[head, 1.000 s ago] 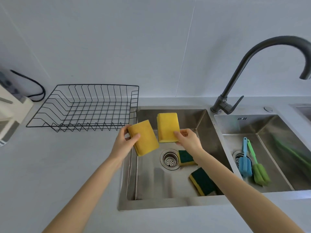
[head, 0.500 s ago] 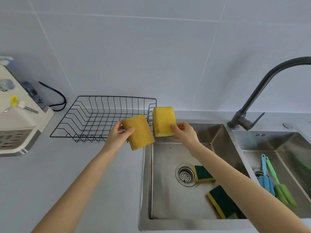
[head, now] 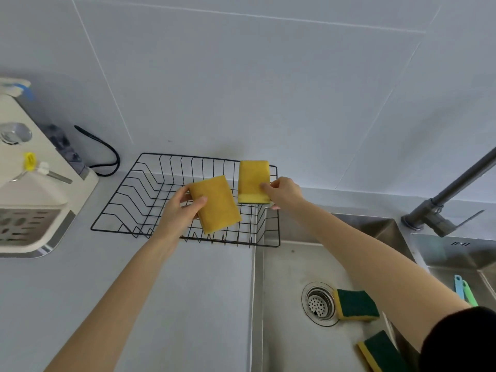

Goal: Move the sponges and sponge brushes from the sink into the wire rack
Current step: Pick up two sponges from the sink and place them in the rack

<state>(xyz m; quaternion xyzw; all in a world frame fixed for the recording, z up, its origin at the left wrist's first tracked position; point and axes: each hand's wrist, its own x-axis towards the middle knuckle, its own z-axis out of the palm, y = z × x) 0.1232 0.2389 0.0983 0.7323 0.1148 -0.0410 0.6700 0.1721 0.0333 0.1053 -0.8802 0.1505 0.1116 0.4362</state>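
My left hand (head: 179, 210) grips a yellow sponge (head: 216, 204) above the middle of the black wire rack (head: 128, 194). Over the rack's right end, my right hand (head: 284, 190) holds a second yellow sponge (head: 253, 181) upright. Two green-and-yellow sponges remain in the left sink basin (head: 284, 291): one (head: 355, 304) beside the drain, the other (head: 381, 350) near the bottom edge, partly behind my right arm. The handle tips of a blue brush (head: 457, 285) and a green brush (head: 468, 294) show in the right basin; my arm hides the rest.
A white appliance (head: 32, 189) with a black cable (head: 104, 154) stands on the counter left of the rack. A dark faucet (head: 451, 197) rises at the right behind the basins. Grey counter (head: 134, 304) lies in front of the rack. A tiled wall runs behind.
Both hands have carried the yellow sponges up and left from over the sink to above the wire rack. My view has shifted left, so the right basin is mostly out of frame.
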